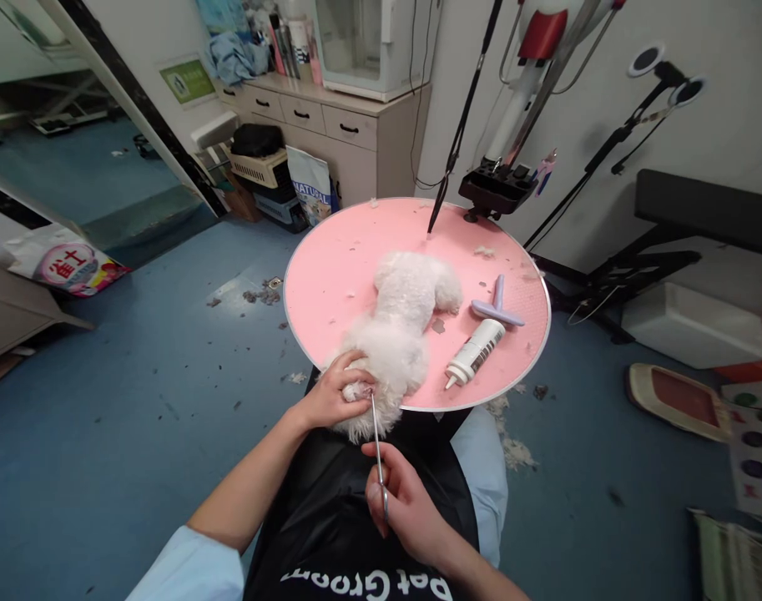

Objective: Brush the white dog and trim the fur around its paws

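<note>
A white curly-coated dog point(406, 292) lies on a round pink grooming table point(321, 275), its head toward me at the near edge. My left hand point(336, 396) is closed around the dog's ear, thumb and fingers on either side of a pinkish patch of skin. In my right hand point(402, 497) are slim metal forceps point(377, 442) with finger rings, held from below. Their tip meets the pink patch between my left thumb and fingers. The dog's face is hidden by fur and my hand.
A white nozzle bottle point(477, 352) and a lilac T-shaped tool point(498, 307) lie on the table's right side. A black strap point(446, 179) hangs over the far edge, near a black tool holder point(497, 188). Hair tufts point(264, 292) litter the blue floor.
</note>
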`<state>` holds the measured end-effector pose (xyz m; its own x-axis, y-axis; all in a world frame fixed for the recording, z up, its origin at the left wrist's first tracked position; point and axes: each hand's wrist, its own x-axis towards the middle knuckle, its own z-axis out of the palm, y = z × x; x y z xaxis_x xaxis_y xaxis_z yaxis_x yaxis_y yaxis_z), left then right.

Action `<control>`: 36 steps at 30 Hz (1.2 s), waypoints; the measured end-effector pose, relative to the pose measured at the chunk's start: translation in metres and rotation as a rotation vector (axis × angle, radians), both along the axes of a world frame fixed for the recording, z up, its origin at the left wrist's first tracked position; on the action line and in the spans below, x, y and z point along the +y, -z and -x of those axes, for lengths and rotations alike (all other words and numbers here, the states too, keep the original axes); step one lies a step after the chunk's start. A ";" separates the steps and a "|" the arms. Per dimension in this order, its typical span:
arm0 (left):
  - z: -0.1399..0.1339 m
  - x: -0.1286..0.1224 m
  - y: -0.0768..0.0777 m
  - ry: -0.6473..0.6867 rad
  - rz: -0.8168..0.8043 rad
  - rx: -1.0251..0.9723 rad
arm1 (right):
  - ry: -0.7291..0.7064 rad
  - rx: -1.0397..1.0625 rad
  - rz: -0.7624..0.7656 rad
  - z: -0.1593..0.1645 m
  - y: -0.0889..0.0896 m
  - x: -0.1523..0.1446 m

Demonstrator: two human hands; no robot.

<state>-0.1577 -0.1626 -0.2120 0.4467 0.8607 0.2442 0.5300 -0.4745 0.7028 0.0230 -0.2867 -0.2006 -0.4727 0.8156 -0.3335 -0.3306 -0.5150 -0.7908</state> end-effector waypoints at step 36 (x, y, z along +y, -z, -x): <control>0.009 0.010 0.006 0.014 0.152 -0.106 | -0.030 0.327 0.084 -0.006 0.015 0.020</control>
